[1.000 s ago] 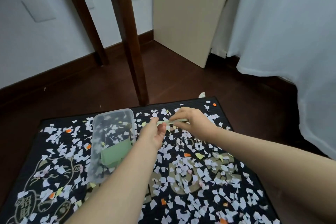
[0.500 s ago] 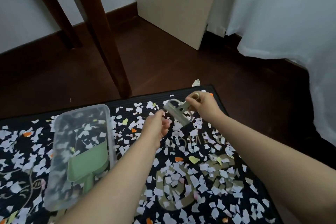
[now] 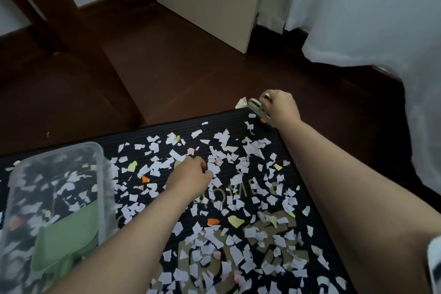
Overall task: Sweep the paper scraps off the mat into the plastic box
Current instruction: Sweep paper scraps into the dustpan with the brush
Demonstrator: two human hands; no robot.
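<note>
A black mat point(image 3: 167, 127) with gold print lies on the floor, strewn with several white, yellow and orange paper scraps point(image 3: 238, 167). A clear plastic box point(image 3: 102, 188) stands on its left part, with scraps and a green dustpan point(image 3: 66, 241) inside. My right hand point(image 3: 281, 107) grips a small pale brush point(image 3: 259, 111) at the mat's far right corner, its head down at the mat's edge. My left hand point(image 3: 191, 176) rests low over the scraps in the middle of the mat, fingers loosely curled, holding nothing that I can see.
Dark wooden floor point(image 3: 191, 67) lies beyond the mat. A brown table leg point(image 3: 95, 55) stands at the far left, a beige board point(image 3: 210, 0) leans at the back, and a white curtain point(image 3: 370, 19) hangs at the right. One loose scrap point(image 3: 241, 102) lies off the mat's corner.
My right hand carried the brush away from my left hand to the mat's far right corner. My left hand let go of the brush and dropped to the scraps. The view tilted down.
</note>
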